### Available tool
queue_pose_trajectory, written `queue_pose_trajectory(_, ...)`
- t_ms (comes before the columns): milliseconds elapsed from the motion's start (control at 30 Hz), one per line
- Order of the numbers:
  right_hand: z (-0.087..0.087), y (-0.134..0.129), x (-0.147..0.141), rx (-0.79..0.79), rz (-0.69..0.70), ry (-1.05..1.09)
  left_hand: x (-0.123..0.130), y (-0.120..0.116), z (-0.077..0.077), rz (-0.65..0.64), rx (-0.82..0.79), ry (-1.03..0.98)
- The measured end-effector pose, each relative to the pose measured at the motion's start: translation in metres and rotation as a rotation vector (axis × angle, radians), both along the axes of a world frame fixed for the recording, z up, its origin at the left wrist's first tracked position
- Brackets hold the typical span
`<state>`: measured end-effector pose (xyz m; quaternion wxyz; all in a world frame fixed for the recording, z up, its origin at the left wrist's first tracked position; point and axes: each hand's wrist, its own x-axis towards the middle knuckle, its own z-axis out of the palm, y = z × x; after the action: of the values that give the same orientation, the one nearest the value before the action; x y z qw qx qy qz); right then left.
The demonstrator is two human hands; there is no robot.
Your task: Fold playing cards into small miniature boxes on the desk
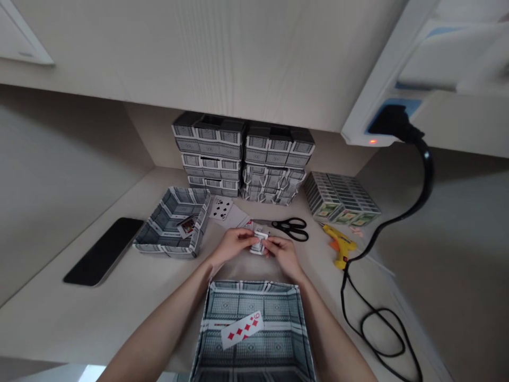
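A small folded playing card (258,243) with a grey patterned back is pinched between my two hands over the middle of the table. My left hand (234,245) grips its left side, and my right hand (281,251) has its right side between thumb and fingers. Just behind them lie black-handled scissors (292,228) and some loose playing cards (221,208), one showing black spades. Closest to me, between my forearms, stands an open box made of playing cards (254,302). Inside it rests a cut strip of a diamonds card (242,330).
Left are a second card box (159,225) with a face card inside and a black phone (104,252). Stacked card boxes (212,154) line the back. At right sit packed card decks (342,197), a yellow glue gun (340,244) and a black cable (397,215) running from a power strip (374,127).
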<state>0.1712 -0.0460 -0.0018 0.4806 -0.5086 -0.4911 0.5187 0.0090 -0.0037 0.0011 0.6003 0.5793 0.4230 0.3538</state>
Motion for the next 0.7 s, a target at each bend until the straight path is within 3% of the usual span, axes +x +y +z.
queue_pose_trajectory(700,0.0015,-0.0019,-0.0009,-0.026,0.002,-0.078,-0.0011,-0.0024,0.0063,-0.078,0.051,0.078)
